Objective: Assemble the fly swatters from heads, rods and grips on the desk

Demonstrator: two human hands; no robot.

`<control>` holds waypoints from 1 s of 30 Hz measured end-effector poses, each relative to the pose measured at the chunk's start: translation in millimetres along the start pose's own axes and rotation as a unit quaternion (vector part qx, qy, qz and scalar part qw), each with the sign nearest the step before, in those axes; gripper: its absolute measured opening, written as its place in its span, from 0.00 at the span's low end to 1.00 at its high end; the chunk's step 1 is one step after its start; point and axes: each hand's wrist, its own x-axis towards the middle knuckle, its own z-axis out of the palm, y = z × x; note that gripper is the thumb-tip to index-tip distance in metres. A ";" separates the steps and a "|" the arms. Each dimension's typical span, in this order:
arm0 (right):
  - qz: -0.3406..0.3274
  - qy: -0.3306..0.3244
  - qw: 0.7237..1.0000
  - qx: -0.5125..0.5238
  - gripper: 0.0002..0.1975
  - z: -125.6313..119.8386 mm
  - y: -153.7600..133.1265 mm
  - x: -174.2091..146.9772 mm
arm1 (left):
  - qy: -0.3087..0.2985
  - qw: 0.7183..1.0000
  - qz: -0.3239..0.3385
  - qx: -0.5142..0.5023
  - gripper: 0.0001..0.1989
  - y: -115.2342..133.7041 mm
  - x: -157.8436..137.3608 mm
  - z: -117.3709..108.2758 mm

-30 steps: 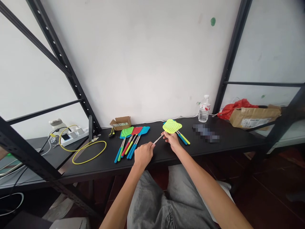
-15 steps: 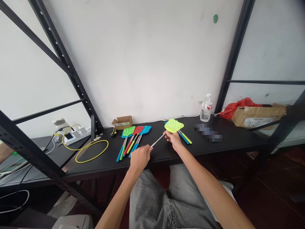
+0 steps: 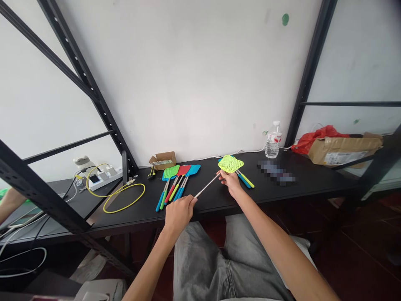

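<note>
My left hand point(image 3: 179, 215) is closed around the handle end of a yellow-green fly swatter point(image 3: 231, 164), and the grip itself is hidden inside the fist. A thin metal shaft point(image 3: 206, 186) slants up from it to my right hand point(image 3: 229, 182), whose fingers pinch the shaft just below the mesh head. Behind that head lie swatters with a blue handle point(image 3: 245, 180) and a yellow-green handle point(image 3: 249, 179), partly covered. To the left, several swatters rest side by side, with green point(image 3: 171, 172), red point(image 3: 184, 169) and blue point(image 3: 193, 169) heads.
On the black table point(image 3: 213, 200) are an open small carton point(image 3: 163, 161), a yellow cable point(image 3: 125, 208), a power strip point(image 3: 105, 179), a water bottle point(image 3: 273, 141) and a blurred item point(image 3: 277, 172). A cardboard box point(image 3: 344, 150) sits right. Another person's arm point(image 3: 12, 202) shows far left.
My left hand has drawn down and left, away from my right hand, and more of the shaft shows between them. The view has shifted slightly.
</note>
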 end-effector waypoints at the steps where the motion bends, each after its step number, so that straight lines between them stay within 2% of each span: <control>1: 0.002 0.000 1.000 0.001 0.18 -0.1 0.1 0.2 | 0.001 1.000 0.003 0.001 0.23 -0.6 -0.8 -0.2; 12: -0.004 -0.014 1.000 -0.009 0.16 -0.4 2.0 0.7 | 0.017 1.000 0.008 0.007 0.22 -9.5 -11.2 3.1; 20: 0.005 0.000 0.999 0.040 0.17 -0.5 -4.0 -1.5 | 0.023 1.000 -0.003 -0.006 0.20 -4.5 2.1 6.2; 24: 0.013 0.001 0.999 0.041 0.19 0.9 -4.6 -1.5 | 0.028 0.999 -0.002 -0.017 0.18 9.7 18.1 5.7; 30: -0.015 -0.043 0.998 -0.032 0.21 4.2 -2.3 -3.9 | 0.028 0.998 0.004 -0.060 0.15 53.5 46.2 9.1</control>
